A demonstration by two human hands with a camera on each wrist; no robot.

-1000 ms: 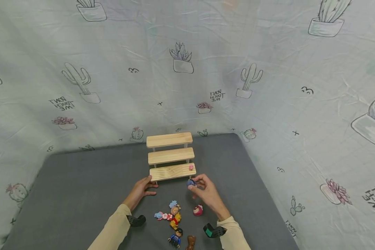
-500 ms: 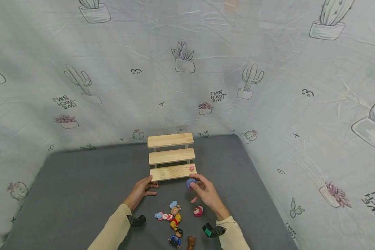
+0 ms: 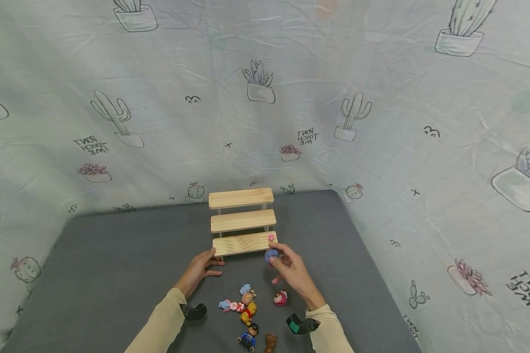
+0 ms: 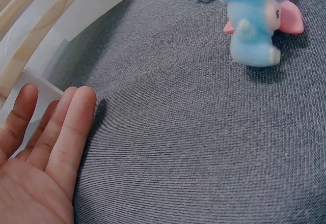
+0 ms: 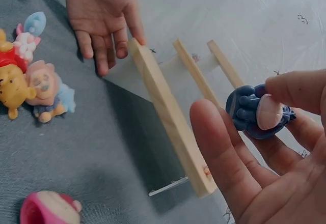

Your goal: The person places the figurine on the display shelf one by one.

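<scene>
Since a second ago my right hand (image 3: pixel 291 272) has carried the blue figurine (image 3: pixel 271 254) up and inward, now just before the lowest step of the wooden tiered stand (image 3: pixel 243 223); fingertips (image 5: pixel 293 89) and thumb pinch it, remaining fingers loosely spread. Left hand (image 3: pixel 200 267): unmoved, fingers straight, tips touching the lowest step's left end, holding nothing. Item on that step, just beyond the blue figurine: small pink figure (image 3: pixel 271 238). Items near my right wrist, on the grey mat (image 3: pixel 115 274): red-and-pink figure (image 3: pixel 280 297). Items between my forearms: yellow bear figure (image 3: pixel 249 311); blue-eared figure (image 3: pixel 246 292); pink figure lying flat (image 3: pixel 230 305); dark-haired figure (image 3: pixel 249 336); brown figure (image 3: pixel 270 342).
</scene>
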